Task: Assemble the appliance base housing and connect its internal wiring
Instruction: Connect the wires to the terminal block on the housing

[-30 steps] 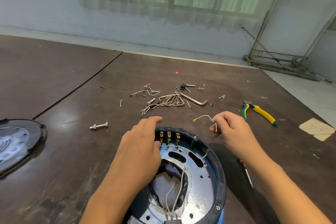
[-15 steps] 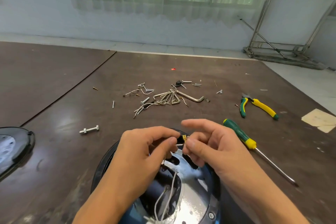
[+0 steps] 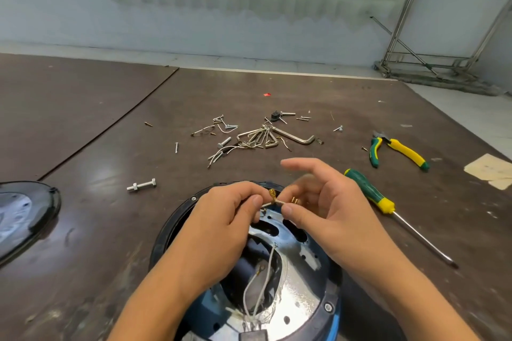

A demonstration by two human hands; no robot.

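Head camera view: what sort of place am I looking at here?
Probably a small repair or assembly workshop: hex keys lie scattered on a big dark worktable, pliers and a screwdriver lie close by, and an appliance base housing lies open in the foreground.

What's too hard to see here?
In the head view:
- near side of the base housing, cut off by the bottom edge
- most brass terminals, behind the right hand
- rest of the white wire, inside the left hand pinching it
- part of the black cover, cut by the left edge
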